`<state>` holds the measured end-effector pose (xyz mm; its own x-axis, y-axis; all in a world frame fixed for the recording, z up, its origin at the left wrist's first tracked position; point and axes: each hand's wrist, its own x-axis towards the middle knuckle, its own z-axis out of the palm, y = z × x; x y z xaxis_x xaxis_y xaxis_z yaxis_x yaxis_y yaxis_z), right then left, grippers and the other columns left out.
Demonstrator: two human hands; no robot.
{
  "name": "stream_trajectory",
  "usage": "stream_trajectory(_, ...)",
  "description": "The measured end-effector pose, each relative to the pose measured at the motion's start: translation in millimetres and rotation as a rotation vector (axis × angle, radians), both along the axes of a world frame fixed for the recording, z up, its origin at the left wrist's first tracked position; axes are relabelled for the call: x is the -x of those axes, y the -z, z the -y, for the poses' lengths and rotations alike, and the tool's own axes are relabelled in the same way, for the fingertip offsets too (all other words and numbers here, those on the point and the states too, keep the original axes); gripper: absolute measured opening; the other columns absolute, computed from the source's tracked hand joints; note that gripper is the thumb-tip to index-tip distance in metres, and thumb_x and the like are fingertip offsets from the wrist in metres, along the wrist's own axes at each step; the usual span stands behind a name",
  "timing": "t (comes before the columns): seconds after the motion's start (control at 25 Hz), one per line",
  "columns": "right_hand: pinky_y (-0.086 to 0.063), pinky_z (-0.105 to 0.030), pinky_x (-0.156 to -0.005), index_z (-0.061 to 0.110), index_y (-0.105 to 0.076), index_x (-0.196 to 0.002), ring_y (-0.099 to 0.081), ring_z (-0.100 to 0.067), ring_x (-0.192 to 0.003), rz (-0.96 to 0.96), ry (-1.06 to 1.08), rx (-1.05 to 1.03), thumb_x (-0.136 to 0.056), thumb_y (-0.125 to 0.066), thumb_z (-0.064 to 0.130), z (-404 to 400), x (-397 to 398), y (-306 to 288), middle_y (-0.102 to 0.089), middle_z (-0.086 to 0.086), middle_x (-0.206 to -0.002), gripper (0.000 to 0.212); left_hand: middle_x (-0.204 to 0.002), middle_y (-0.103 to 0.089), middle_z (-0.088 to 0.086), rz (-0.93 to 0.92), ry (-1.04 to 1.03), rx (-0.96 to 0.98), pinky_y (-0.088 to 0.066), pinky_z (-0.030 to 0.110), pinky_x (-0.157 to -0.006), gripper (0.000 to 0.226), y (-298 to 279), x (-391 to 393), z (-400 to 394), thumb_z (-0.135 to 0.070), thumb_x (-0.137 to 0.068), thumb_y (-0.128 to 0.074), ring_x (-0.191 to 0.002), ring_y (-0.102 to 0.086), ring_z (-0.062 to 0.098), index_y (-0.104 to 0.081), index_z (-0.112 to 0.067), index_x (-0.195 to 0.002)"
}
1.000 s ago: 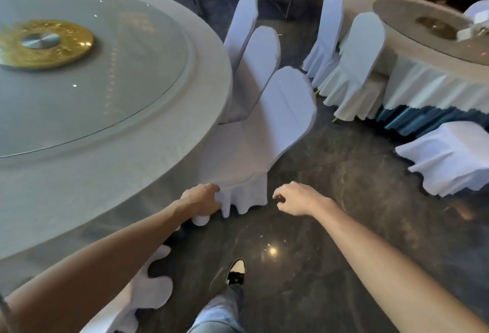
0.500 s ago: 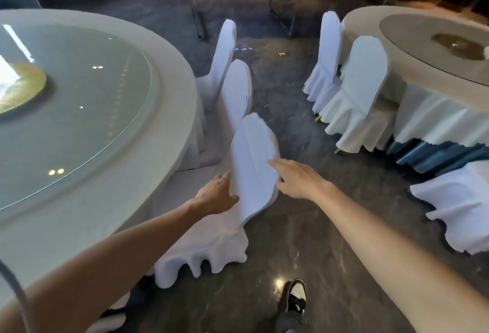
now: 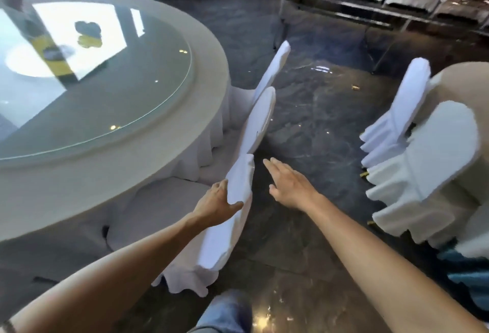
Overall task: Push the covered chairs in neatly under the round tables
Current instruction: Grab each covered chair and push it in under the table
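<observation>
Left hand: my left hand (image 3: pixel 217 201) grips the top edge of the nearest covered chair (image 3: pixel 225 226), fingers on the seat side and thumb across the back of the white cover
Right hand: my right hand (image 3: pixel 288 187) hovers flat with fingers spread beside the backrest, touching nothing
Chair: its seat sits partly under the drape of the round table (image 3: pixel 209 73), the back standing just clear of the rim
Row: two more covered chairs (image 3: pixel 260 121) line the same rim beyond it
Room: a second table (image 3: pixel 460 81) with chairs stands across the dark floor (image 3: pixel 317 110)
Risk: I judge a one-handed shove may swing the chair askew into its neighbour, or tug the loose cover off
</observation>
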<state>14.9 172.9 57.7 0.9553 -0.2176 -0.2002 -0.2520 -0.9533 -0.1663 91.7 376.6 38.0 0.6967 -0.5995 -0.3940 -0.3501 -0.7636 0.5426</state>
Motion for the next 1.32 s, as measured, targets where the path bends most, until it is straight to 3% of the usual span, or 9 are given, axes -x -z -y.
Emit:
stream_trajectory(0.16, -0.034, -0.044, -0.112, 0.013, -0.020, -0.154, -0.029, -0.029, -0.143, 0.005, -0.149, 0.060, -0.091, -0.055, 0.020, 69, -57, 26, -0.023, -0.012, -0.160, 0.073, -0.160, -0.026, 0.003, -0.044, -0.194, 0.013, -0.042, 0.043, -0.107, 0.088, 38, -26, 65, -0.058, -0.088, -0.059, -0.139, -0.038, 0.026, -0.015, -0.020, -0.155)
stream_trajectory(0.32, -0.022, -0.047, -0.118, 0.015, -0.038, -0.147, -0.028, -0.029, -0.143, -0.004, -0.309, 0.139, -0.088, -0.057, 0.019, 138, -132, 53, -0.034, -0.011, -0.155, 0.062, -0.155, -0.034, 0.006, -0.046, -0.377, -0.036, -0.046, 0.045, -0.101, 0.093, 78, -73, 129, -0.062, -0.081, -0.061, -0.133, -0.044, 0.028, -0.020, -0.020, -0.154)
stream_trajectory(0.48, -0.016, -0.052, -0.119, 0.017, -0.045, -0.141, -0.028, -0.029, -0.143, -0.034, -0.511, 0.200, -0.086, -0.059, 0.021, 187, -200, 61, -0.037, -0.011, -0.153, 0.057, -0.120, -0.061, 0.004, -0.139, -0.388, -0.140, -0.046, 0.029, -0.071, 0.049, 83, -104, 169, -0.044, -0.080, -0.065, -0.098, -0.061, 0.021, -0.052, -0.022, -0.122)
stream_trajectory(0.56, -0.015, -0.053, -0.119, 0.016, -0.044, -0.141, -0.027, -0.030, -0.143, -0.056, -0.620, 0.233, -0.086, -0.058, 0.022, 205, -232, 62, -0.036, -0.014, -0.152, 0.057, -0.104, -0.066, 0.005, -0.153, -0.383, -0.217, -0.042, 0.029, -0.066, 0.026, 81, -116, 182, -0.031, -0.079, -0.064, -0.088, -0.062, 0.025, -0.053, -0.020, -0.099)
stream_trajectory(0.68, -0.012, -0.055, -0.119, 0.015, -0.042, -0.140, -0.029, -0.031, -0.142, -0.168, -0.750, 0.303, -0.085, -0.058, 0.022, 227, -275, 73, -0.038, -0.014, -0.150, 0.058, -0.096, -0.069, 0.004, -0.123, -0.430, -0.347, -0.041, 0.030, -0.063, 0.020, 87, -124, 193, -0.027, -0.075, -0.063, -0.083, -0.063, 0.026, -0.059, -0.016, -0.091)
stream_trajectory(0.8, -0.014, -0.053, -0.118, 0.017, -0.050, -0.130, -0.044, -0.028, -0.129, -0.249, -0.925, 0.400, -0.083, -0.055, 0.017, 243, -308, 89, -0.054, -0.007, -0.129, 0.047, -0.099, -0.070, 0.005, -0.132, -0.526, -0.411, -0.041, 0.029, -0.066, 0.023, 93, -129, 208, -0.024, -0.074, -0.059, -0.090, -0.066, 0.027, -0.065, -0.018, -0.096)
stream_trajectory(1.0, -0.045, -0.039, -0.084, 0.022, -0.063, -0.103, -0.062, -0.027, -0.099, -0.176, -1.169, 0.423, -0.078, -0.060, 0.032, 248, -344, 104, -0.069, -0.001, -0.104, 0.027, -0.110, -0.069, 0.006, -0.101, -0.758, -0.530, -0.047, 0.035, -0.075, 0.032, 104, -113, 233, -0.027, -0.076, -0.063, -0.101, -0.066, 0.031, -0.062, -0.021, -0.107)
stream_trajectory(1.12, -0.047, -0.036, -0.074, 0.019, -0.066, -0.097, -0.067, -0.028, -0.091, -0.148, -1.234, 0.349, -0.081, -0.059, 0.032, 251, -347, 108, -0.071, -0.004, -0.097, 0.022, -0.112, -0.069, 0.009, -0.059, -0.832, -0.623, -0.049, 0.036, -0.081, 0.031, 107, -108, 246, -0.022, -0.079, -0.064, -0.103, -0.066, 0.031, -0.062, -0.018, -0.110)
stream_trajectory(1.32, -0.047, -0.034, -0.070, 0.019, -0.069, -0.094, -0.068, -0.027, -0.087, -0.183, -1.243, 0.379, -0.075, -0.058, 0.019, 245, -350, 107, -0.071, -0.004, -0.092, 0.021, -0.092, -0.073, 0.007, -0.036, -0.892, -0.639, -0.049, 0.033, -0.069, 0.024, 108, -109, 242, -0.021, -0.069, -0.070, -0.086, -0.069, 0.029, -0.070, -0.017, -0.092)
